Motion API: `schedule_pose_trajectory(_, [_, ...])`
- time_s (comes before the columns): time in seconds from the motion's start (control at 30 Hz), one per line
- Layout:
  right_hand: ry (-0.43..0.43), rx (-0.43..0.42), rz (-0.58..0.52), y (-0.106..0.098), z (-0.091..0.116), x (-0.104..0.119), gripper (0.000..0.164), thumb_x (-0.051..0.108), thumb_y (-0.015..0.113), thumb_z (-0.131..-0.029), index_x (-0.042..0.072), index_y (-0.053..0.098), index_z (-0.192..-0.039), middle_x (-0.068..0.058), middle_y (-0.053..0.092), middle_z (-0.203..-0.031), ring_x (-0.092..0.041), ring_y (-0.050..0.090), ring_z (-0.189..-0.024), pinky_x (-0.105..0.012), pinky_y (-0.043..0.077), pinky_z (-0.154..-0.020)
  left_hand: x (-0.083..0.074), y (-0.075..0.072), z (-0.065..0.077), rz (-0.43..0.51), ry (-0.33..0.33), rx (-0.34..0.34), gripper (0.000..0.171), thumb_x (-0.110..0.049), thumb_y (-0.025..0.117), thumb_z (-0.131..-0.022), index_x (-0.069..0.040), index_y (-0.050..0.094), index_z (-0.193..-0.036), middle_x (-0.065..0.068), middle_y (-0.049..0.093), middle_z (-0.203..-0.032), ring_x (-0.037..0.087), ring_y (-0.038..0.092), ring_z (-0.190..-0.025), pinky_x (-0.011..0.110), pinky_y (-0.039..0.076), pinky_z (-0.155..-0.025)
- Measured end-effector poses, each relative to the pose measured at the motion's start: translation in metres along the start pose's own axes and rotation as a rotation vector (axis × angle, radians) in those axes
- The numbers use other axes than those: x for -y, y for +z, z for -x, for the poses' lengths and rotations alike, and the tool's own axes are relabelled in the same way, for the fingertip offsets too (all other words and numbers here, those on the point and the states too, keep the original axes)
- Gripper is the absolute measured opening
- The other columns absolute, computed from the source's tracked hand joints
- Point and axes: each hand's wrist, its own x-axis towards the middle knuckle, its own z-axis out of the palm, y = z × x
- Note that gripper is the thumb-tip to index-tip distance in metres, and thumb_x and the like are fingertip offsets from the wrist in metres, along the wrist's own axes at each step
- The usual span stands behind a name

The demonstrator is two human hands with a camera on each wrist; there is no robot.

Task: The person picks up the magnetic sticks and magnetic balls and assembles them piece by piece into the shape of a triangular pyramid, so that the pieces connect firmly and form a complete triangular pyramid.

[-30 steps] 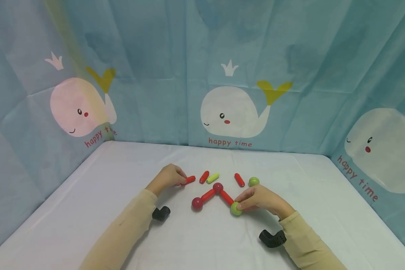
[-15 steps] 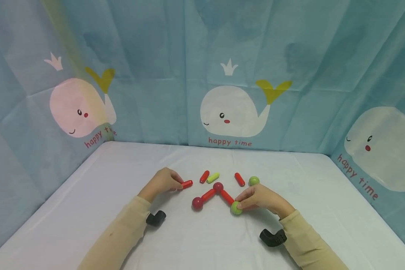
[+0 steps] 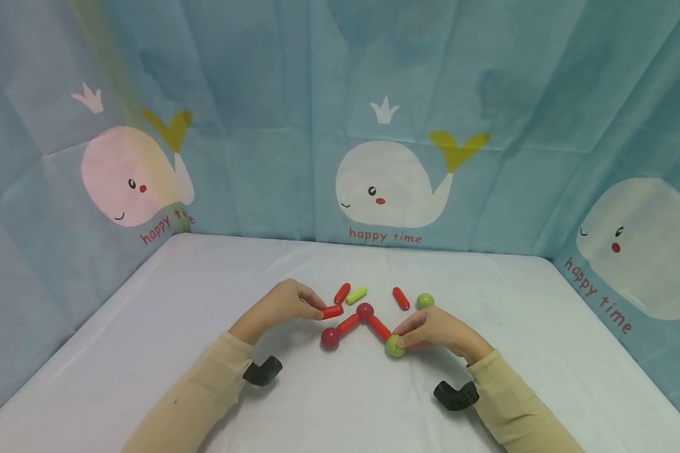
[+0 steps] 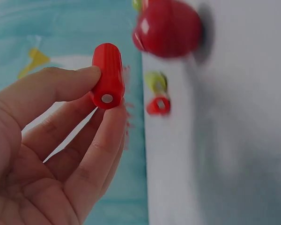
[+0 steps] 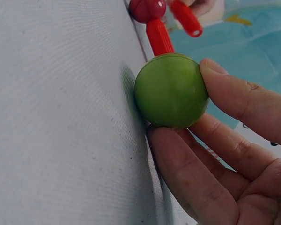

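Note:
In the head view, my left hand (image 3: 288,304) pinches a red magnetic rod (image 3: 332,311) between thumb and fingers, raised off the table. Its end shows a silvery disc (image 4: 107,98) in the left wrist view. My right hand (image 3: 443,335) grips a green ball (image 5: 171,91) at the right end of a V-shaped chain. From that ball a red rod (image 3: 379,328) runs to a red ball (image 3: 365,310) at the top of the V. A second red rod (image 3: 349,324) joins this to another red ball (image 3: 330,338) on the left. The held rod is near the chain's left side.
Behind the chain lie a loose red rod (image 3: 342,292), a yellow-green rod (image 3: 356,296) and another red rod (image 3: 400,298). A loose green ball (image 3: 425,301) sits beyond my right hand. A whale-print curtain (image 3: 249,182) hangs behind the white table (image 3: 340,402).
My left hand first drew back slightly left with the red rod, then moved right towards the chain. My right hand has stayed on the green ball.

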Motion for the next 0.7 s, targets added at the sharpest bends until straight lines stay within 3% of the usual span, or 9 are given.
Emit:
schedule_pose_trajectory(0.23, [0.004,-0.01,0.016,-0.001,0.0,0.001,0.03,0.021,0.081,-0.082,0.004,0.076,-0.106,-0.003,0.078,-0.095,-0.012,0.072,-0.085,-0.032,0.058,-0.083,-0.023,0.017,0.012,0.023,0.04,0.061,0.01,-0.014,0.079,-0.083,-0.018,0.08,-0.092,-0.003,0.075,-0.087,0.014,0.064,-0.085,0.032,0.053,-0.079])
schedule_pose_trajectory(0.47, [0.007,-0.01,0.025,0.0,-0.001,0.001,0.031,0.021,0.081,-0.082,0.003,0.076,-0.107,-0.004,0.078,-0.096,-0.012,0.072,-0.085,-0.032,0.058,-0.082,-0.035,0.038,0.02,-0.039,0.076,0.073,0.01,-0.015,0.081,-0.081,-0.017,0.081,-0.09,-0.004,0.071,-0.08,0.013,0.06,-0.073,0.025,0.052,-0.067])
schedule_pose_trajectory(0.7, [0.011,-0.005,0.024,0.001,-0.001,0.0,0.031,0.022,0.081,-0.082,0.003,0.076,-0.107,-0.005,0.078,-0.096,-0.013,0.072,-0.085,-0.033,0.059,-0.083,-0.04,0.059,0.028,-0.093,0.187,0.076,0.01,-0.012,0.08,-0.081,-0.012,0.081,-0.09,-0.005,0.07,-0.074,0.011,0.057,-0.066,0.023,0.05,-0.062])
